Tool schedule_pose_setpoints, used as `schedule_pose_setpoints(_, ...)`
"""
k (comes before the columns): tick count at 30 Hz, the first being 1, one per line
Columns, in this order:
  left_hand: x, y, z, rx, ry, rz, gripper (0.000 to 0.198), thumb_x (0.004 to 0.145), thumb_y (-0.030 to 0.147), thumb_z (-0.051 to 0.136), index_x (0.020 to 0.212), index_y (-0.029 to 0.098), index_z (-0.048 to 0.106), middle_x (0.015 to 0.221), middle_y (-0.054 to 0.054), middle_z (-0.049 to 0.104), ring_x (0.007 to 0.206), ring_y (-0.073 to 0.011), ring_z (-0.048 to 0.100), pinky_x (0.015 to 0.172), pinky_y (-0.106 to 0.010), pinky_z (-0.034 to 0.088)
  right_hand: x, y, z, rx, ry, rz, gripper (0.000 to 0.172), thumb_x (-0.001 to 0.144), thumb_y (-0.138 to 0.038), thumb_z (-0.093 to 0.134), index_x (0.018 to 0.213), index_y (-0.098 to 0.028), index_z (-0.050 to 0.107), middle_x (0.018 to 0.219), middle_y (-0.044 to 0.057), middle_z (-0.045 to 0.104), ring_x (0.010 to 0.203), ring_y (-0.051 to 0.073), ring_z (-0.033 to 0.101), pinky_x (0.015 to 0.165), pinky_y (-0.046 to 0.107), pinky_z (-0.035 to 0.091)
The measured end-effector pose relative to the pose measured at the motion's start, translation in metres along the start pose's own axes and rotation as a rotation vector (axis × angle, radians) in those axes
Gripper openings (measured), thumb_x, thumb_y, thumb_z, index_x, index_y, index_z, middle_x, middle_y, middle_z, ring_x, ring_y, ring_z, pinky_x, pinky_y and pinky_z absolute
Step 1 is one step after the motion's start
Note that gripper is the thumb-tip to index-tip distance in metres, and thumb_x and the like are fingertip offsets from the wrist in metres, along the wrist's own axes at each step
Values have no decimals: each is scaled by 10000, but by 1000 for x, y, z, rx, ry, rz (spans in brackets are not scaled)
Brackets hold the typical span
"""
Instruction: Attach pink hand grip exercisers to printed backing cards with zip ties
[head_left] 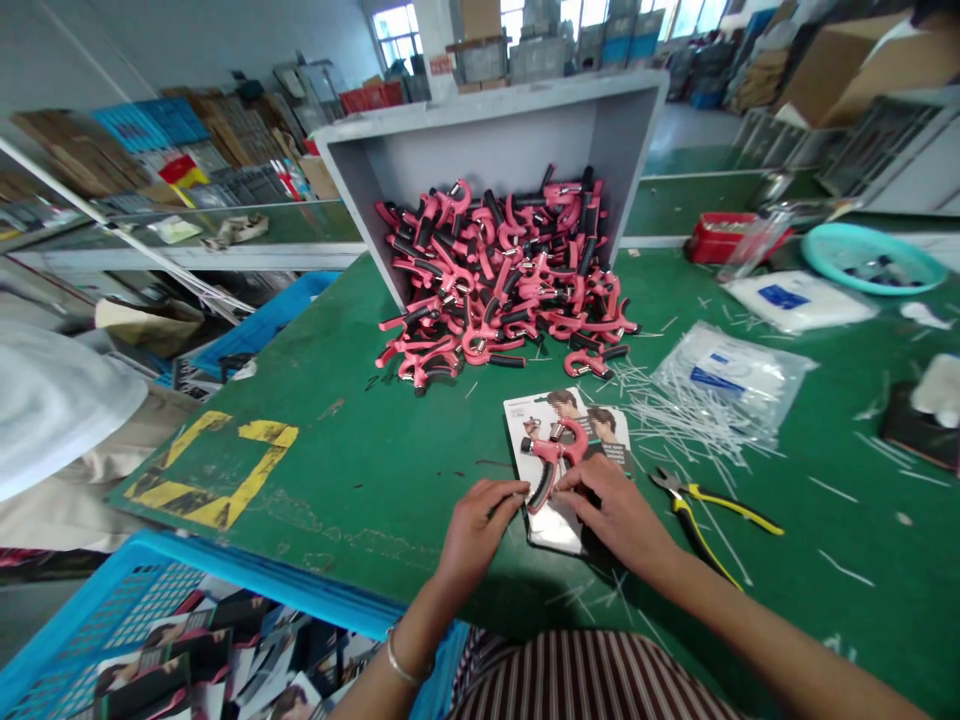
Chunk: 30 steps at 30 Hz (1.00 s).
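Note:
A pink and black hand grip strengthener (550, 462) lies on a printed backing card (559, 528) on the green table. My left hand (480, 525) has thumb and forefinger pinched together at the card's left edge, beside the lower end of the black handle; what they pinch is too small to make out. From the right, my right hand (611, 505) closes its fingers on the strengthener's lower part, its palm over the card. Another printed card (611, 425) shows partly behind. Cutting pliers (682, 490) with yellow and black handles lie right of my right hand.
A tipped grey bin (487, 125) spills many pink hand grips (495, 270) onto the table. White cable ties (675, 410) lie scattered near plastic bags (739, 375). A turquoise basin (874, 258) stands back right. At lower left, a blue crate (142, 560) holds carded packs. A white-capped person (67, 410) is at left.

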<state>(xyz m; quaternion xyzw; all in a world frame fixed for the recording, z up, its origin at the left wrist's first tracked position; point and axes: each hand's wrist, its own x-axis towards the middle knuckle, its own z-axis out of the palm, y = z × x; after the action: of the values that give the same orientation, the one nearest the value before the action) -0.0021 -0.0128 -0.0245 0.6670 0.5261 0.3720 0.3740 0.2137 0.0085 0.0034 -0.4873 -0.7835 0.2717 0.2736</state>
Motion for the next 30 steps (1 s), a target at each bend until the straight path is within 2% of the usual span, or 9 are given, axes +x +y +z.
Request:
schedule_pose_setpoints(3,9,10,6,57,52,52,141,893,246,602,990,228,701,962,-27,720,907,-178,636,849,-311,492,-1,3,-4,-87,-32,-67,114,931,-233,586,854,-193,660,822,29,652,853,203,550,818,348,407)
schedule_pose_setpoints(8,18,23,14,22,-39,104,82,882,204,614,883,211,695,877,-16,698,864,-162,633,821,-274,474,1,2,-8,-264,-93,-127,147,940,-249,570,831,-166,624,824,63,650,846,220,537,786,344,406)
schedule_pose_setpoints(17,19,23,10,-62,-53,30,79,869,202,626,866,199,705,859,-15,687,842,-158,628,797,-260,468,7,-3,-9,-402,-127,-185,234,970,-292,510,807,-157,609,839,92,656,835,226,533,753,339,396)
schedule_pose_setpoints(23,22,27,8,-32,-109,35,101,875,219,611,833,206,701,826,-7,691,820,-160,630,785,-261,466,8,-2,-8,-440,-121,-244,249,971,-287,508,802,-151,628,830,101,654,835,224,533,762,343,392)
schedule_pose_setpoints(30,23,24,3,-8,-157,42,115,887,238,594,861,216,705,847,-10,704,833,-168,637,800,-269,473,8,-3,-10,-438,-121,-244,223,966,-286,524,811,-162,625,819,80,649,823,215,522,746,331,378)
